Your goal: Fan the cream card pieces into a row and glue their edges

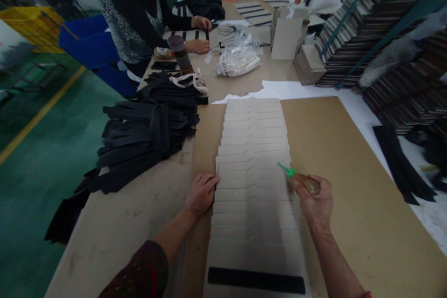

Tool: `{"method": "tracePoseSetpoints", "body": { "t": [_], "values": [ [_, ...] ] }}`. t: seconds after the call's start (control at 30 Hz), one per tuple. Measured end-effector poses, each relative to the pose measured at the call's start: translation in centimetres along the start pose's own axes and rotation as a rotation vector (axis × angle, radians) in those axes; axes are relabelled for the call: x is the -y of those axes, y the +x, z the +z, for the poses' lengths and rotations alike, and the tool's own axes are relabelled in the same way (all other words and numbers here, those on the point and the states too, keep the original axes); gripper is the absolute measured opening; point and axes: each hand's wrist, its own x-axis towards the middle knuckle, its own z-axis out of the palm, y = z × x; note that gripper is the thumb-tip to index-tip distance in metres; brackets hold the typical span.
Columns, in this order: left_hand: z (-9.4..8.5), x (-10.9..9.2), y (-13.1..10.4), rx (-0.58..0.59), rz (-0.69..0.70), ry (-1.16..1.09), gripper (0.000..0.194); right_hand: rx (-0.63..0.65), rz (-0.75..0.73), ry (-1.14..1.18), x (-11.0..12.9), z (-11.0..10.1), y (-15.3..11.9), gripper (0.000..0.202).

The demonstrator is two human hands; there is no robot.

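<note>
Right hand [317,200]: fingers clamped on bottle [307,184]; left hand [201,195]: fingers loose at cards' [251,166] left edge. Near card [254,255] has black strip [256,281]; rest bare, maybe glue-lined.

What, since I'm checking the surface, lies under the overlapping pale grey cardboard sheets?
A flat brown board shows on both sides of the overlapping pale grey cardboard sheets; what lies directly beneath is covered from view.
</note>
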Motion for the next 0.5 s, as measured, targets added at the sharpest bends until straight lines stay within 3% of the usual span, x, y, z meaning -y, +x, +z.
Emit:
{"method": "tracePoseSetpoints", "body": {
  "t": [0.5],
  "values": [
    [0.0, -0.3, 0.1, -0.006, 0.005, 0.008, 0.031, 0.147, -0.158, -0.051, 1.6, 1.8, -0.9, 0.048]
  ]
}}
